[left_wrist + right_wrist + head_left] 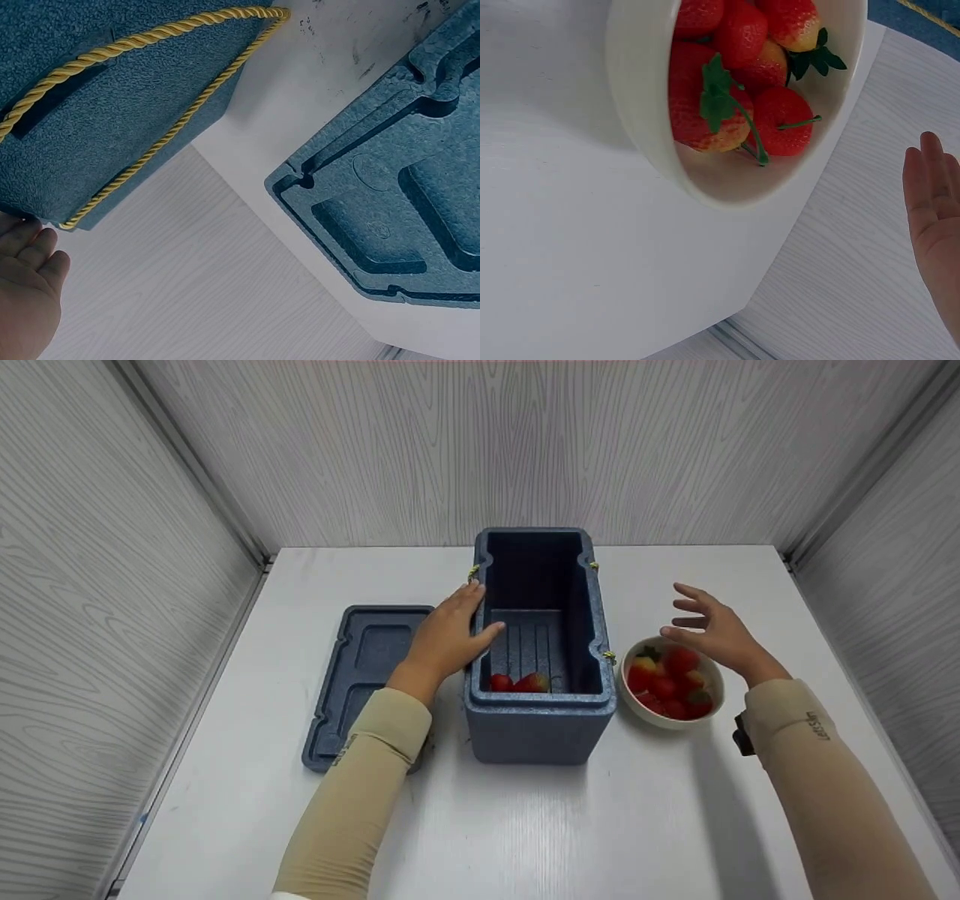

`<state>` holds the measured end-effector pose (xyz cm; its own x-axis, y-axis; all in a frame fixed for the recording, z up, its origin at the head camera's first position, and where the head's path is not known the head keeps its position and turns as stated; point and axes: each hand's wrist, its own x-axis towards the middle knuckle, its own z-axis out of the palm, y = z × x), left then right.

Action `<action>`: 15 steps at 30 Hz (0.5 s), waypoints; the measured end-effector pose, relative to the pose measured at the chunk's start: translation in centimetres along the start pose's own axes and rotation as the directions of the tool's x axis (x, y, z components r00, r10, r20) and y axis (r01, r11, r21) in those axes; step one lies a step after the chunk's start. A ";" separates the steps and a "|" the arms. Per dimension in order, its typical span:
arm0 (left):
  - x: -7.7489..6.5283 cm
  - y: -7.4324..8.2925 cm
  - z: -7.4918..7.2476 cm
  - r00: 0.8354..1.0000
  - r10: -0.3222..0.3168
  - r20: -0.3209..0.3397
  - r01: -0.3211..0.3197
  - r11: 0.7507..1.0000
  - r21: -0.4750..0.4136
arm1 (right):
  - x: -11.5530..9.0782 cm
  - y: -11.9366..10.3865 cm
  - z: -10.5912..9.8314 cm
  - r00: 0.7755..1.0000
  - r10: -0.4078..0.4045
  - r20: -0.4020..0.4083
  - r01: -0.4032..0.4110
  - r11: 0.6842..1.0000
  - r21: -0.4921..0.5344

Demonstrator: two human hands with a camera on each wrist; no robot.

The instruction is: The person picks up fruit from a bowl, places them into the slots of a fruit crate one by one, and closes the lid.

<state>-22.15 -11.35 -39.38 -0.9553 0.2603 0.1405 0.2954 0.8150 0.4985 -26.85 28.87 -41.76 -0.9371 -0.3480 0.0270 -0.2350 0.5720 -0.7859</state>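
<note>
A blue foam box (540, 733) with its top uncovered stands mid-table in the head view. My left hand (452, 631) rests on its left rim, fingers along the edge and thumb extending over the inside. The left wrist view shows that hand's fingers (34, 247) by the box wall (142, 112). Red strawberries (531, 682) lie at the near end of the box's floor. To the right, a white bowl (670, 723) holds several strawberries (739, 82), some with green leaves. Above and beyond the bowl, my right hand (716, 636) hovers with spread fingers, holding nothing.
The blue lid (382, 649) lies flat on the white table (247, 720), left of the box and partly behind my left arm. A yellow rope (169, 30) runs along the box's side. Wood-grain panels (360, 457) enclose the table at the back and sides.
</note>
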 end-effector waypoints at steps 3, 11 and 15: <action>0.0 0.0 -0.1 1.000 0.003 -0.001 -0.003 1.000 0.001 | -0.3 0.4 0.3 1.000 0.013 0.012 -0.013 1.000 0.002; 0.0 0.1 -0.2 1.000 0.001 0.009 -0.001 1.000 0.002 | -1.0 1.8 1.3 0.995 0.073 0.061 -0.076 0.996 0.041; -0.1 0.1 -0.2 1.000 -0.003 0.013 0.003 1.000 0.008 | -1.3 2.8 1.8 0.991 0.104 0.087 -0.107 0.994 0.032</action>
<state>-22.07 -11.37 -39.15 -0.9558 0.2649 0.1277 0.2930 0.8197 0.4923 -25.80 29.56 -45.10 -0.9306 -0.3494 -0.1087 -0.1246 0.5819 -0.8037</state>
